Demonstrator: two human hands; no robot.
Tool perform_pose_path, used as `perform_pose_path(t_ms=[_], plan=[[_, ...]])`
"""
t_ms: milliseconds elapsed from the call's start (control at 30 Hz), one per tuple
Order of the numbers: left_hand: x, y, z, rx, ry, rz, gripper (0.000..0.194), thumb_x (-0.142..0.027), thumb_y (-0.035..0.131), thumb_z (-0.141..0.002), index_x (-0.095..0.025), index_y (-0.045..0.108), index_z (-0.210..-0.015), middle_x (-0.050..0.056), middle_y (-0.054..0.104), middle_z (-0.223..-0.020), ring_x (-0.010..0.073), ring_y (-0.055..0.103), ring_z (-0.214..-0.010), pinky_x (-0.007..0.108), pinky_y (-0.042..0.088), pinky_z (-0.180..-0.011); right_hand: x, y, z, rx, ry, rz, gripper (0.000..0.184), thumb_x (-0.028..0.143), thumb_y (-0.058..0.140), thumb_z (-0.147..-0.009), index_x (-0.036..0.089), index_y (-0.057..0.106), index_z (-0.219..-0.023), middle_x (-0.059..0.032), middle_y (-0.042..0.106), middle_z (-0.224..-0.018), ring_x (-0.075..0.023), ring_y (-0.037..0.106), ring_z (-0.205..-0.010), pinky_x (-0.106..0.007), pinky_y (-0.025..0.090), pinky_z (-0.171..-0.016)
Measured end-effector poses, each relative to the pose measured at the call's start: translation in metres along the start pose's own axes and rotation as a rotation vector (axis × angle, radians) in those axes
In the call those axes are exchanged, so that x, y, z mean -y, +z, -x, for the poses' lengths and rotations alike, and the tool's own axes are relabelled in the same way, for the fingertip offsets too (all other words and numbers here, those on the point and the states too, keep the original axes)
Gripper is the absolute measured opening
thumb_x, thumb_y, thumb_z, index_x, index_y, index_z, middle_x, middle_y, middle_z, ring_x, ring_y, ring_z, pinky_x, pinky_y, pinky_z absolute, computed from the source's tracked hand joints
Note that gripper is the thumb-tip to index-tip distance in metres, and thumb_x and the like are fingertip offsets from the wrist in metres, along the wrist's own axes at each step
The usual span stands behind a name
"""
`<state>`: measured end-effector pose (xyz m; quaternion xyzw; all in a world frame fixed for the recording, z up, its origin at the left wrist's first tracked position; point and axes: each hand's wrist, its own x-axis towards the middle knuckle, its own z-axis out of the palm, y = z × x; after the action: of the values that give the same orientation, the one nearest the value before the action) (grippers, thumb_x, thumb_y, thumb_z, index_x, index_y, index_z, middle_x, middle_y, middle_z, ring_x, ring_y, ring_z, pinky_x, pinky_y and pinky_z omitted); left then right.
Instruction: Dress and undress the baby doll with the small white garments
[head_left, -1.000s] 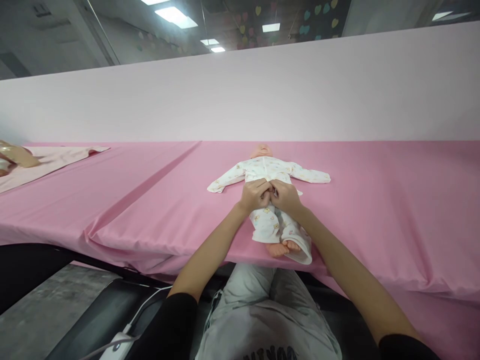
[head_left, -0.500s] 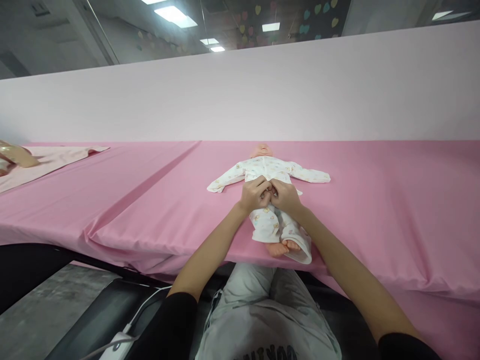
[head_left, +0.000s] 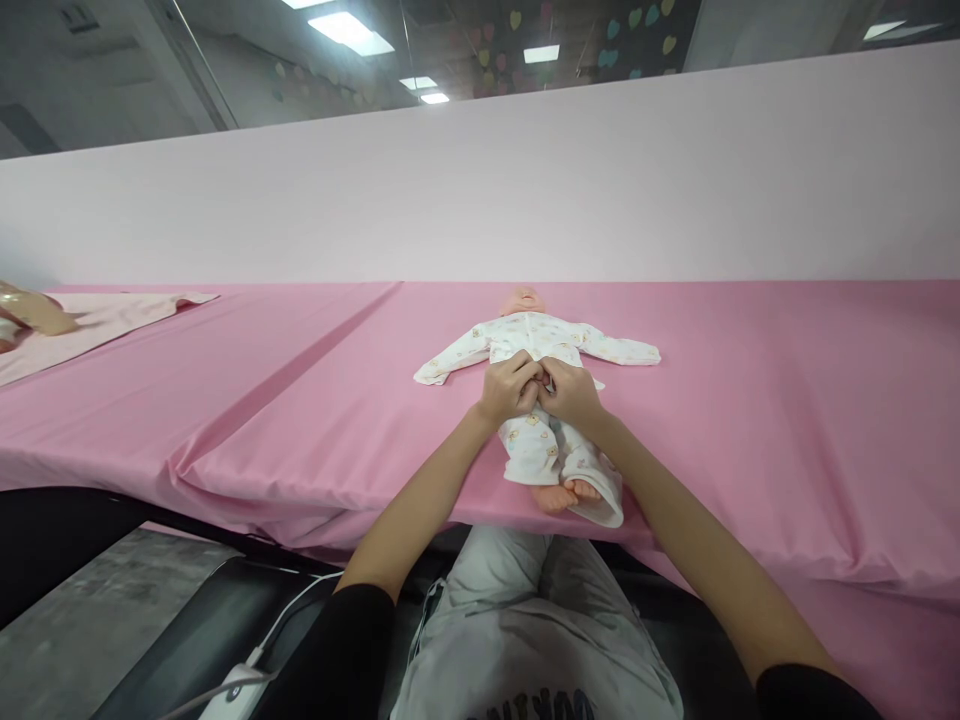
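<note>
On its back in front of me lies a baby doll [head_left: 523,299], head toward the wall and bare feet [head_left: 556,497] toward me. It wears a white patterned baby top [head_left: 532,330] with both sleeves spread wide, and white patterned pants [head_left: 531,447]. My left hand [head_left: 513,388] and my right hand [head_left: 568,392] meet over the doll's waist. The fingers of both are curled in a pinch at the front of the baby clothes. Exactly which bit of cloth or fastener they grip is hidden behind the fingers.
A pink sheet [head_left: 322,400] with folds covers the table, whose near edge is at my lap. At far left another doll's limb [head_left: 45,313] rests on a pale cloth [head_left: 127,318]. A white wall [head_left: 480,200] runs behind. A power strip [head_left: 236,692] with cables lies lower left.
The fingers of both hands have shifted very slightly at the doll's waist. The doll and its clothes stay in place.
</note>
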<state>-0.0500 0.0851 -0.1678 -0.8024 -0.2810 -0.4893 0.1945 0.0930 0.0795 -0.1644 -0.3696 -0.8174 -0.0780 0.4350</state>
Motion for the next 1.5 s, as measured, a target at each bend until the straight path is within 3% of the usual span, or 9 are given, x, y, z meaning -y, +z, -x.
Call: perform_pose_path(t_ms=[467, 733, 967, 1500], plan=[[-0.0018, -0.0017, -0.0025, -0.059, 0.032, -0.027, 0.015, -0.011, 0.042, -0.071, -0.017, 0.053, -0.063, 0.000, 0.044, -0.060, 0.0096, 0.034, -0.048, 0.024, 0.027, -0.046, -0.0007, 0.0007, -0.0001, -0.009, 0.000, -0.013, 0.009, 0.018, 0.042, -0.071, 0.019, 0.037, -0.064, 0.0013, 0.043, -0.057, -0.0108, 0.032, -0.051, -0.024, 0.022, -0.050], [-0.0034, -0.0020, -0.0023, -0.041, 0.008, -0.020, 0.012, -0.011, 0.044, -0.071, -0.018, 0.053, -0.068, -0.001, 0.047, -0.060, 0.0093, 0.039, -0.050, 0.023, 0.030, -0.049, -0.0010, 0.0008, -0.0001, 0.016, 0.021, -0.007, 0.008, 0.019, 0.043, -0.071, 0.019, 0.038, -0.065, 0.0008, 0.044, -0.058, -0.0112, 0.034, -0.052, -0.024, 0.023, -0.051], [-0.0031, -0.0003, -0.0021, -0.104, 0.017, -0.010, 0.006, -0.012, 0.046, -0.068, -0.018, 0.048, -0.069, -0.002, 0.047, -0.059, 0.0093, 0.039, -0.050, 0.023, 0.030, -0.048, -0.0003, 0.0005, -0.0006, 0.009, 0.024, -0.033, 0.008, 0.020, 0.042, -0.070, 0.019, 0.037, -0.064, 0.0012, 0.045, -0.057, -0.0110, 0.034, -0.051, -0.024, 0.023, -0.050], [-0.0014, -0.0006, -0.0019, -0.068, -0.007, 0.036, 0.009, -0.013, 0.043, -0.064, -0.020, 0.040, -0.067, 0.000, 0.045, -0.066, 0.0111, 0.039, -0.054, 0.024, 0.032, -0.048, 0.0008, -0.0002, -0.0011, 0.019, 0.022, -0.018, 0.009, 0.021, 0.042, -0.071, 0.019, 0.037, -0.063, 0.0007, 0.045, -0.056, -0.0111, 0.034, -0.050, -0.023, 0.023, -0.050]])
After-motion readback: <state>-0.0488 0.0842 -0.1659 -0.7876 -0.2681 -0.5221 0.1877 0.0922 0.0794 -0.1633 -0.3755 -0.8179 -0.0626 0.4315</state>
